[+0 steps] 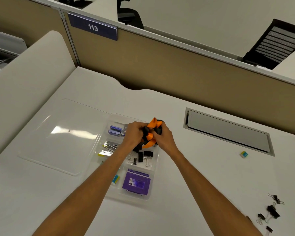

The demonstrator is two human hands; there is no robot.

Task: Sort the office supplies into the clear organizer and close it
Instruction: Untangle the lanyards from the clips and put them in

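Our left hand [134, 133] and right hand [163, 136] are both closed tight around one thing, an orange and black strap bundle [151, 133], lanyard-like, bunched between the palms. We hold it just above the far end of the clear organizer [153, 176], which lies open on the desk [194, 167], its lid [65, 133] flat to the left.

Inside, the sorting looks well along. Purple boxes [115, 130] sit in the far-left compartment, metal clips [110, 145] just nearer, black binder clips [141, 157] in the middle, a purple case [136, 183] in the near compartment, and a small eraser [115, 179] beside it.

The step in hand, we judge, is packing the strap small enough for the far compartment. To do it well we should keep the folds pinched, tuck the loose orange end under, then press the bundle down within its own walls, so nothing springs over a divider or the rim. A loop left standing proud would likely stop the lid from shutting.

Work remains out on the desk. Loose binder clips [271, 212] lie well off to the near right, and another eraser [243, 154] sits near the cable hatch [228, 132]. Those want collecting before we bring the lid over.
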